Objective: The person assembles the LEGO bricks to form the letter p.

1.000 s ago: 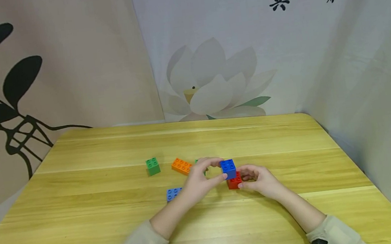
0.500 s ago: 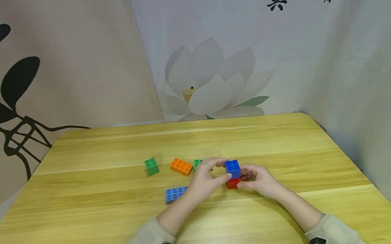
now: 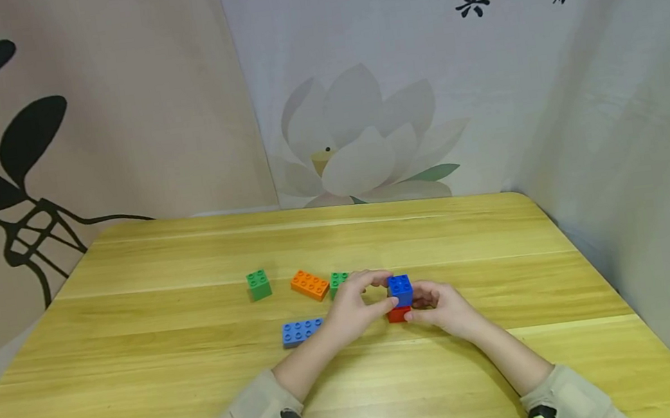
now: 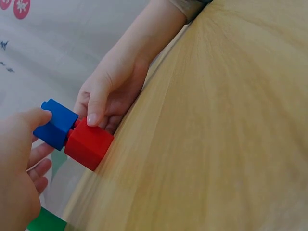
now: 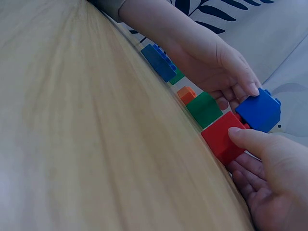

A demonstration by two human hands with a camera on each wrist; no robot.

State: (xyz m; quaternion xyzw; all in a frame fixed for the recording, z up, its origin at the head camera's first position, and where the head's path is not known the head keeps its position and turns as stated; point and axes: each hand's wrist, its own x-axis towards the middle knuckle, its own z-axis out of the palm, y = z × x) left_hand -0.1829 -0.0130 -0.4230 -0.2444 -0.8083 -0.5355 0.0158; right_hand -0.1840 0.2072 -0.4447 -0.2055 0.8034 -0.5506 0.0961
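Near the middle of the table, a square blue toy brick (image 3: 400, 290) sits right above a square red toy brick (image 3: 399, 315). Thumb and fingers of my left hand (image 3: 352, 311) pinch the blue brick. My right hand (image 3: 449, 309) holds the red brick from the right, its thumb on the near side. In the left wrist view, some red studs show between the blue brick (image 4: 57, 126) and the red brick (image 4: 89, 145), so a narrow gap is there. The right wrist view shows the red brick (image 5: 222, 138) low against the table and the blue brick (image 5: 261, 110) slightly offset.
Left of the hands lie a green brick (image 3: 259, 286), an orange brick (image 3: 309, 285) and a long light-blue brick (image 3: 300, 333). A second green brick (image 3: 337, 281) is partly hidden behind my left hand. Fabric curtains (image 3: 357, 81) stand behind the wooden table (image 3: 208, 406).
My left hand has moved slightly right with the blue brick, bringing it over the red one, whose studs the head view no longer shows. My right hand stays nearly still.
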